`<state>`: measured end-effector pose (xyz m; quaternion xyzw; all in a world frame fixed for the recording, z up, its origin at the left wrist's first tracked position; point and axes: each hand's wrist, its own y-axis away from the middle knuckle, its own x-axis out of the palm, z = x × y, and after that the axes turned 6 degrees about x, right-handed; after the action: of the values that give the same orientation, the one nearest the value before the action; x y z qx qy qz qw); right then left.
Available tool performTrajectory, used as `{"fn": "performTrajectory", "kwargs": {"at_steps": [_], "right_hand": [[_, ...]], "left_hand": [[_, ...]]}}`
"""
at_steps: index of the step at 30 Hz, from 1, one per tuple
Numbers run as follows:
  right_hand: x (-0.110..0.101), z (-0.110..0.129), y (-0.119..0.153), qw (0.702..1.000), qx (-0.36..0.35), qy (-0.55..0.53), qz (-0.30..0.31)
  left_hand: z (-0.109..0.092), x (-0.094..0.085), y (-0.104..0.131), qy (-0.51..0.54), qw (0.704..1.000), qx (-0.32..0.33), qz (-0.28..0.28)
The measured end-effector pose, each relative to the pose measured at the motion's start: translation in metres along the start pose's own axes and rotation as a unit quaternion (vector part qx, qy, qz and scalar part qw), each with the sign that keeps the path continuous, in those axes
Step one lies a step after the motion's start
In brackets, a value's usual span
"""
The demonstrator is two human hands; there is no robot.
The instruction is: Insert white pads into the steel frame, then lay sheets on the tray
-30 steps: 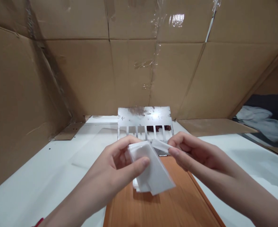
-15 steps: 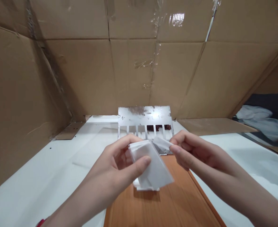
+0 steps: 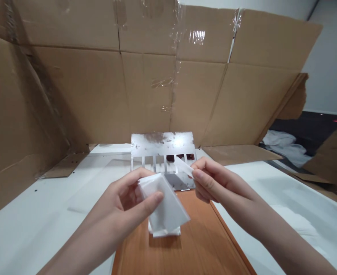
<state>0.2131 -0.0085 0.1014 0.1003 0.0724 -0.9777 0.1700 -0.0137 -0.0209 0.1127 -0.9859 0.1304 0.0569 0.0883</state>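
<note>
My left hand (image 3: 134,202) grips a small stack of thin whitish translucent sheets (image 3: 166,206), thumb on top and fingers beneath. To its right, my right hand (image 3: 211,179) pinches a narrow white strip (image 3: 184,167) between thumb and forefinger, apart from the stack. Below the held stack, white pieces (image 3: 165,232) show over the brown wooden board (image 3: 202,236); how they rest is partly hidden. Beyond my hands stands a metal plate (image 3: 168,143) with a row of rectangular slots, dark reddish matter showing through some on the right.
Tall cardboard walls (image 3: 145,91) rise behind and on the left. The board lies on a white table (image 3: 22,225). A clear sheet (image 3: 85,194) lies at the left, white sheets (image 3: 294,221) at the right. White cloth or bags (image 3: 282,145) sit beyond the right edge.
The view has shifted, showing more room on the right. My right hand has drawn the strip away from the stack, which my left hand still holds.
</note>
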Motion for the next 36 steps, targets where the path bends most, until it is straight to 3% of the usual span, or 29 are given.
{"fn": "performTrajectory", "kwargs": {"at_steps": [6, 12, 21, 27, 36], "right_hand": [[0.001, 0.002, 0.000, 0.999, 0.026, -0.021, 0.006], [0.003, -0.001, -0.001, 0.999, -0.003, -0.028, 0.029], [0.015, 0.008, 0.011, 0.999, -0.030, 0.021, -0.006], [0.017, 0.010, 0.014, 0.999, -0.012, 0.051, -0.011], [0.018, 0.007, 0.015, 0.999, -0.018, 0.045, -0.022]], "left_hand": [[0.001, -0.001, 0.000, 0.002, 1.000, -0.003, 0.009], [0.002, -0.001, -0.001, 0.019, 1.000, 0.001, 0.004], [0.001, -0.001, 0.000, 0.033, 0.999, 0.009, 0.013], [0.001, -0.004, -0.001, 0.017, 0.999, 0.000, 0.032], [0.005, -0.007, -0.001, 0.044, 0.998, 0.012, 0.044]]}}
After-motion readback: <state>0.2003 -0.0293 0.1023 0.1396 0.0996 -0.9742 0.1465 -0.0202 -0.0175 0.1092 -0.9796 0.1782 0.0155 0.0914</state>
